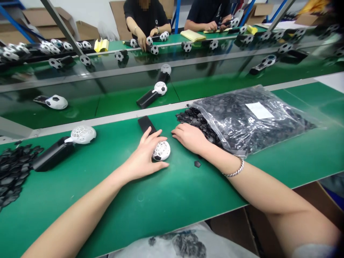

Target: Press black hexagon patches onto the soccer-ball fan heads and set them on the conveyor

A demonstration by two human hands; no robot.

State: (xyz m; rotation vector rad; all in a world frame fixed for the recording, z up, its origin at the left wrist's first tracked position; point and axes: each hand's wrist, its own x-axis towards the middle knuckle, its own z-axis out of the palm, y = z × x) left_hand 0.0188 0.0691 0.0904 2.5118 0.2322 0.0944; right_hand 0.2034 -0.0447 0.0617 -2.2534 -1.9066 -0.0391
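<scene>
My left hand point(145, 152) curves its fingers and thumb around the white latticed head of a soccer-ball-headed device point(161, 151). Its black handle point(146, 124) points away from me on the green tabletop, and one black patch shows on the ball's near side. At the left edge of a heap of small black pentagon pieces point(192, 118) is my right hand point(190, 138), fingers bent and close together. Whatever is under its fingertips is hidden. One loose black pentagon point(197, 163) lies on the table below that hand. The heap spills from a clear plastic bag point(242, 125).
Another white-headed device point(83, 134) and a second black heap point(13, 168) lie at left. Beyond the metal edge, a green conveyor point(115, 98) carries several devices. Two people point(146, 19) point(208, 16) work across it, near yellow pads point(192, 35). Cardboard boxes stand behind.
</scene>
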